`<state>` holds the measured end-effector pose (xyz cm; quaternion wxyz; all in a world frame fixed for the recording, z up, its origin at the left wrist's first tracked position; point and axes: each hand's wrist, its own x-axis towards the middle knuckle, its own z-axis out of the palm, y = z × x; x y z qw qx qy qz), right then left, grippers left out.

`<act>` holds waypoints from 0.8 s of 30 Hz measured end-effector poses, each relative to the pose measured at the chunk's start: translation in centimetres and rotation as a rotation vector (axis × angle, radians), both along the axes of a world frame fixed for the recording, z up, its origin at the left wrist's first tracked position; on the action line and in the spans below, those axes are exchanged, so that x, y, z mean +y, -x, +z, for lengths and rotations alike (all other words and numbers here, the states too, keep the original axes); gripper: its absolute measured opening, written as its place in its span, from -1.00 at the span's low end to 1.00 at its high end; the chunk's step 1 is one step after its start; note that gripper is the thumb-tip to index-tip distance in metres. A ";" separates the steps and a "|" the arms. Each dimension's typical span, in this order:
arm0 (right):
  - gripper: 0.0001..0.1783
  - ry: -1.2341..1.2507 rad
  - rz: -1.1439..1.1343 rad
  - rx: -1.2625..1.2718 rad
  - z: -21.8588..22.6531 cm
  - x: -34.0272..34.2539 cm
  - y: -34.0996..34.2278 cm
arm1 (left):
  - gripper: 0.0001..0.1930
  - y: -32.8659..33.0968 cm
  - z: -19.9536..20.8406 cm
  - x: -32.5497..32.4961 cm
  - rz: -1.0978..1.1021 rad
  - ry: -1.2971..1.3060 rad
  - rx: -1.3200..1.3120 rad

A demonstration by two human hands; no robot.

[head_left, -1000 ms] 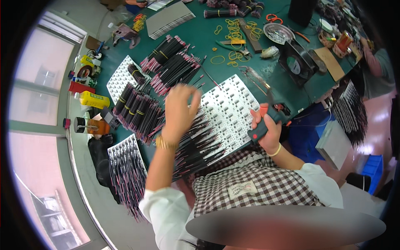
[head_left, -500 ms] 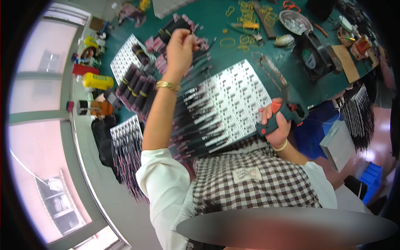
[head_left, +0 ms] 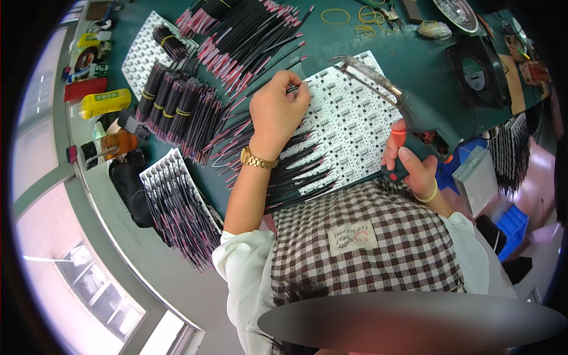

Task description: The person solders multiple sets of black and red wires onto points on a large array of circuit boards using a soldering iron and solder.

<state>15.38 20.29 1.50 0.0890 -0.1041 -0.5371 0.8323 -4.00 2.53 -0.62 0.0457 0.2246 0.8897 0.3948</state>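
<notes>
A white circuit board panel (head_left: 349, 112) lies before me on the green table, with rows of black wires (head_left: 299, 174) along its left and lower parts. Over its upper left edge, my left hand (head_left: 277, 112) is closed in a pinch on a thin black wire (head_left: 291, 89). My right hand (head_left: 417, 168) grips a dark green soldering gun (head_left: 429, 121) with a red trigger, beside the panel's right edge. The gun's metal front end reaches over the panel's upper right part. Loose black wires with pink ends (head_left: 254, 44) lie beyond my left hand.
Banded wire bundles (head_left: 171, 106) and another white panel (head_left: 139, 56) lie at left. A wired panel (head_left: 171, 201) sits nearer me. A yellow bottle (head_left: 106, 103) stands by the window. At right are a black boxy device (head_left: 478, 74), a metal dish (head_left: 457, 15) and rubber bands (head_left: 335, 16).
My left hand has come from the wire pile, nearer and to the right, to the panel's edge. The soldering gun has shifted slightly right, and the whole view has moved.
</notes>
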 end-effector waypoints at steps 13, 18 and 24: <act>-0.51 -0.754 0.256 -0.078 3.8 2.4 1.3 | -0.85 -1.0 0.3 0.5 -0.005 0.071 0.102; -0.52 -0.751 0.306 -0.094 1.3 2.2 0.0 | -0.85 -1.1 0.0 0.6 -0.018 0.053 0.141; -0.59 -0.656 0.283 -0.159 0.2 2.0 -0.4 | -0.85 -0.8 -0.5 0.3 -0.030 0.022 0.185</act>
